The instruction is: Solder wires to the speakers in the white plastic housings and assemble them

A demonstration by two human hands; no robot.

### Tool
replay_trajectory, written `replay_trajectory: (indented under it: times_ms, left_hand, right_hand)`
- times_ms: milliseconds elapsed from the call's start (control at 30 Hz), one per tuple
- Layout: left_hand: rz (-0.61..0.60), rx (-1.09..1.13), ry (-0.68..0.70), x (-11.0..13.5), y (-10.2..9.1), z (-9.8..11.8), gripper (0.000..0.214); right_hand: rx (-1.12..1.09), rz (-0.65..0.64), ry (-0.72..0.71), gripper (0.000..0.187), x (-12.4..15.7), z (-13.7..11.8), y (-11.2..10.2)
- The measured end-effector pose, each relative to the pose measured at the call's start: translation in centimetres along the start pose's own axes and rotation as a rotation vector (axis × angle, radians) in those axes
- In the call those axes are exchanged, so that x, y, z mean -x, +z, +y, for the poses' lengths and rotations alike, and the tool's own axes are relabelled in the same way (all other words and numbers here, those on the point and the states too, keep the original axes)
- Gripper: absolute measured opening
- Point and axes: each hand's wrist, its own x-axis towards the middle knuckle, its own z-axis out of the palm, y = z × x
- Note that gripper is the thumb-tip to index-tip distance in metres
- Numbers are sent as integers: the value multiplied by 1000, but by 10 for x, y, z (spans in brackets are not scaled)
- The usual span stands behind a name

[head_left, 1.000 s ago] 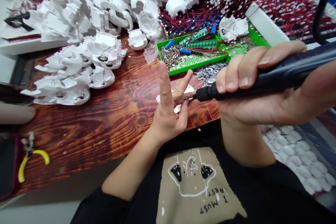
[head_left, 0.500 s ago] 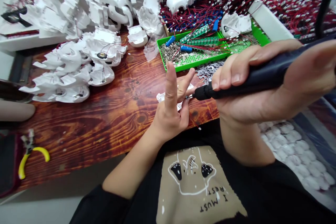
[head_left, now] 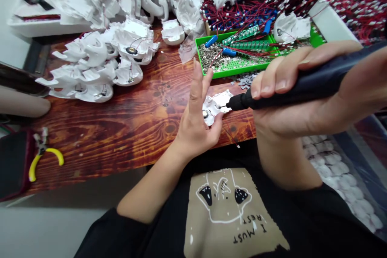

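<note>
My right hand (head_left: 290,92) is wrapped round a dark electric screwdriver (head_left: 320,84), which points left. The thin bit of the screwdriver meets a small white plastic shell (head_left: 224,97) lying on the wooden table. Inside the shell's left part sits a small round speaker-like disc, and a thin wire runs from it towards the table's front edge. My left hand (head_left: 198,123) is beside the shell with its fingers stretched up and apart. Its thumb lies along the near edge of the shell, and the hand hides part of the shell's left side.
A green tray (head_left: 236,73) holds screws, blue cylinders and green circuit strips. Loose grey metal pieces (head_left: 246,80) lie before it. White shells (head_left: 99,66) are heaped left and behind, with red wire bundles (head_left: 356,12) at back right. Yellow-handled pliers (head_left: 45,155) lie far left.
My left fingers have lifted off the shell's middle and now point up, uncovering more of it and its disc. The screwdriver bit stays at the shell. The whole view has shifted slightly.
</note>
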Motion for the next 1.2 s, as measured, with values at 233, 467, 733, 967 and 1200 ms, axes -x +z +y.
replay_trajectory:
  times_ms: [233, 467, 733, 967, 1200]
  left_hand:
    - [89, -176, -204, 36, -21, -25, 120]
    - [28, -127, -351, 46, -10, -41, 115]
    - [7, -172, -364, 42, -6, -37, 90]
    - [15, -156, -368, 44, -2, -40, 90]
    - [40, -97, -316, 39, -11, -30, 86]
  right_hand:
    - [-87, -163, 60, 41, -4, 31, 5]
    - [-162, -232, 72, 34, 3, 61, 6]
    - [-131, -274, 103, 38, 7, 77, 5]
    - [-87, -234, 65, 39, 12, 77, 6]
    - [-83, -228, 28, 36, 8, 73, 10]
